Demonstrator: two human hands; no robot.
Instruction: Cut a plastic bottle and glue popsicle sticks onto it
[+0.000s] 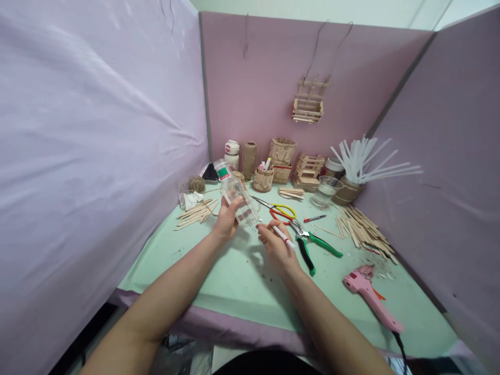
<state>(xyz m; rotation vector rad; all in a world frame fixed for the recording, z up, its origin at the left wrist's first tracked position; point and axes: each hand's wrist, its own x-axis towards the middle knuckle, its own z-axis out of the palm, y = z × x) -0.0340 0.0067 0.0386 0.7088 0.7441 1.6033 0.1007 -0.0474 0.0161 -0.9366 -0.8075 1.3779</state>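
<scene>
Enclosed by fabric walls [250,94], above a mint tabletop [222,281]; gripping a tilted clear bottle [238,196] in the left hand [226,217], a white marker [285,238] in the right hand [278,250]. Flanked on the right by scissors [272,206], green-handled pruners [301,234] and a pink glue gun [371,295].

Left of the left hand's [227,217] grip on the bottle [240,198], we've got sticks [197,213]; behind, a basket [263,180] with pens [267,164] in it; right, scissors [282,211], then cutters [308,237]; front right, the glue gun [373,298].
</scene>
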